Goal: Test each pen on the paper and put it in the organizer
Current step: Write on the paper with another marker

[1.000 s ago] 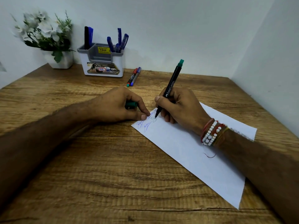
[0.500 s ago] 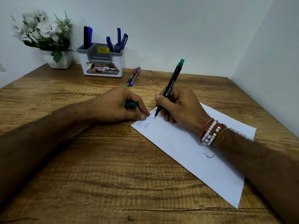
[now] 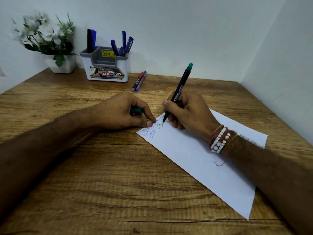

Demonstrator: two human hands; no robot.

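At the centre of the frame the right hand [image 3: 191, 112] pinches a black pen [image 3: 180, 89] (green at its top end), tip down on the upper left corner of the white paper [image 3: 194, 150], beside blue scribbles; the left hand [image 3: 118, 112], just left of it, curls round a green cap [image 3: 136, 110], its thumb at the paper's edge; the hands are near but apart. The organizer [image 3: 106, 68] stands at upper left on the wooden table [image 3: 101, 184], blue pens upright in it; two pens [image 3: 138, 81] lie just right of it; a flower pot [image 3: 61, 65] sits further left.
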